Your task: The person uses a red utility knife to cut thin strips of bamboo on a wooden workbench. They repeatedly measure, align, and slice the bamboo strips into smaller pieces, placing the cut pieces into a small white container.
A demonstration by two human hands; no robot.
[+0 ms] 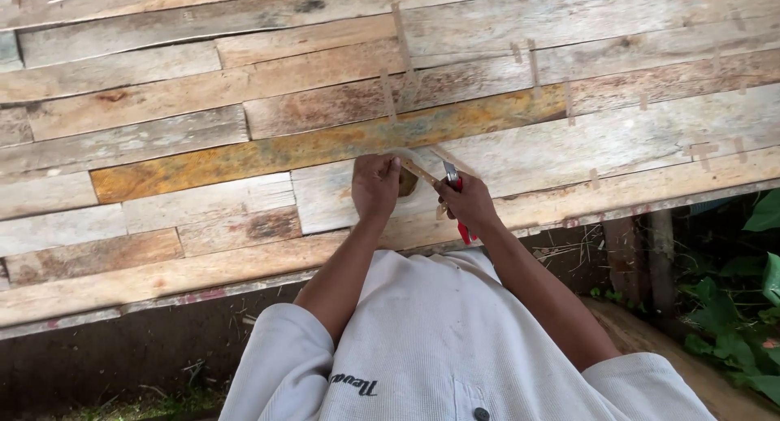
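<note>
Beneath me the desk (pixel 203 201) of weathered planks carries the white cup (pixel 410 195), pinned at its near edge under my left hand (pixel 374 185), fingers closed over its rim. My right hand (pixel 469 203) is closed on red-handled scissors (pixel 457 195), blades at a thin bamboo strip (pixel 420 172) lying across the cup. I judge a clean cut needs the strip held flat and the blades square.

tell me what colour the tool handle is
Red, seen in the head view: the handle in the right hand.
</note>
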